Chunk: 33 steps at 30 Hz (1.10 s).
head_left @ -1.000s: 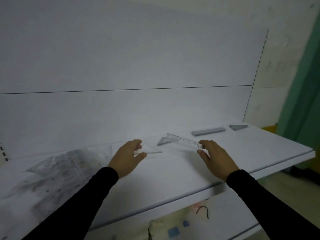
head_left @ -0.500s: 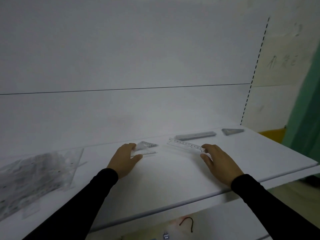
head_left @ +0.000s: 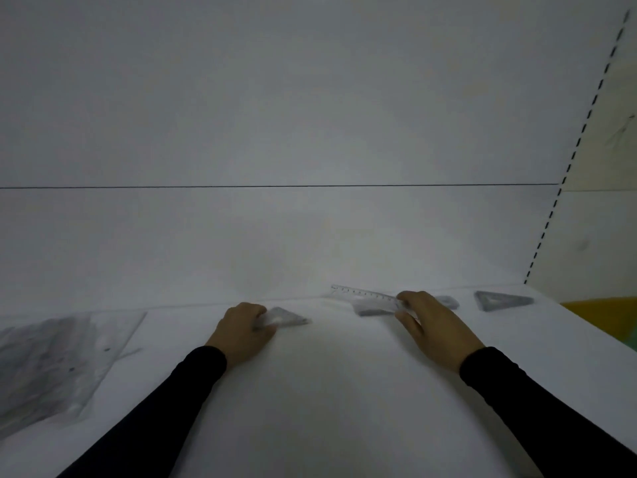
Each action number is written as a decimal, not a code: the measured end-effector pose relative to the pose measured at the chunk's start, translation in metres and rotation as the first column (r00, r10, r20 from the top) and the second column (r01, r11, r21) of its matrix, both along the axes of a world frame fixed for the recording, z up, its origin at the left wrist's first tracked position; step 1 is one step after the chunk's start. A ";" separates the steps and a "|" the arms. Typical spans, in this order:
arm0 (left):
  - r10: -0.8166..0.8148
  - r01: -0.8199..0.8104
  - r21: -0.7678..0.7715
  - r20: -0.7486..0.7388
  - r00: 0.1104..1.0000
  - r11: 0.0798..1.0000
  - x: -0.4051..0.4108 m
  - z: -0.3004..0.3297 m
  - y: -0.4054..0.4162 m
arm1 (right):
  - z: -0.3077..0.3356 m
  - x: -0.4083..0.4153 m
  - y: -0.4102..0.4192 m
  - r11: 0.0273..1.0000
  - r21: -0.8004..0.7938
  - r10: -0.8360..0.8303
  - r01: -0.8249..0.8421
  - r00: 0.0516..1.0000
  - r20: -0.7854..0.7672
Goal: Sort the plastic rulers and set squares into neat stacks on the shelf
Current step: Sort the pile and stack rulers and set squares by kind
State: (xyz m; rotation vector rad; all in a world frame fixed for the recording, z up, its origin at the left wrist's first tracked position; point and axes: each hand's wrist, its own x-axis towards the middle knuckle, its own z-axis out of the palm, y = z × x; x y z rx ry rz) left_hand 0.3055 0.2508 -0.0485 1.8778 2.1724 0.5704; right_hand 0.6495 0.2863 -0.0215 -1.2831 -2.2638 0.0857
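Note:
My left hand [head_left: 243,331] pinches a clear set square [head_left: 284,317] at its left end, low over the white shelf [head_left: 327,391]. My right hand [head_left: 432,327] grips a clear ruler [head_left: 365,294] by its right end; the ruler points left and hangs just above a grey stack of rulers [head_left: 370,309]. Part of that stack shows again to the right of my fingers. A stack of set squares [head_left: 499,300] lies at the shelf's far right.
A heap of unsorted clear rulers and set squares in plastic wrapping [head_left: 51,367] covers the shelf's left part. The white back panel [head_left: 310,132] rises behind the shelf. The shelf's right edge runs near a yellow and green area [head_left: 606,315].
My right hand has carried the ruler to the right, over the grey ruler stack. My left hand still holds the set square. The camera has dipped closer to the shelf.

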 end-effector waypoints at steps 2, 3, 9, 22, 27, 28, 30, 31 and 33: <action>0.019 -0.019 -0.014 -0.003 1.000 1.000 0.004 0.001 -0.001 | -0.001 0.006 0.014 1.000 -0.004 0.029 -0.029 1.000 0.005; 0.031 -0.031 -0.016 0.013 0.999 0.999 0.008 0.002 -0.002 | -0.002 0.010 0.021 0.999 -0.008 0.042 -0.042 0.999 0.008; 0.216 -0.219 0.156 0.039 0.976 0.963 0.051 0.002 -0.030 | -0.012 0.050 0.066 0.989 -0.057 0.140 -0.136 0.987 0.074; 0.286 -0.282 0.051 -0.229 0.930 0.958 0.190 -0.003 -0.057 | -0.017 0.084 0.128 0.944 -0.097 0.326 -0.316 0.939 0.109; 0.317 -0.327 0.016 -0.293 0.902 0.945 0.191 -0.010 -0.055 | -0.018 0.071 0.133 0.928 -0.137 0.366 -0.348 0.920 0.141; 0.320 -0.331 0.014 -0.299 0.899 0.943 0.190 -0.011 -0.055 | -0.019 0.070 0.134 0.925 -0.152 0.371 -0.349 0.914 0.163; 0.317 -0.332 0.008 -0.315 0.894 0.943 0.190 -0.012 -0.054 | -0.021 0.070 0.136 0.920 -0.186 0.377 -0.344 0.906 0.193; 0.318 -0.334 0.004 -0.323 0.892 0.942 0.189 -0.013 -0.054 | -0.022 0.071 0.136 0.919 -0.199 0.376 -0.340 0.908 0.187; 0.327 -0.337 0.025 -0.322 0.889 0.941 0.188 -0.015 -0.053 | -0.023 0.071 0.137 0.917 -0.204 0.378 -0.343 0.910 0.169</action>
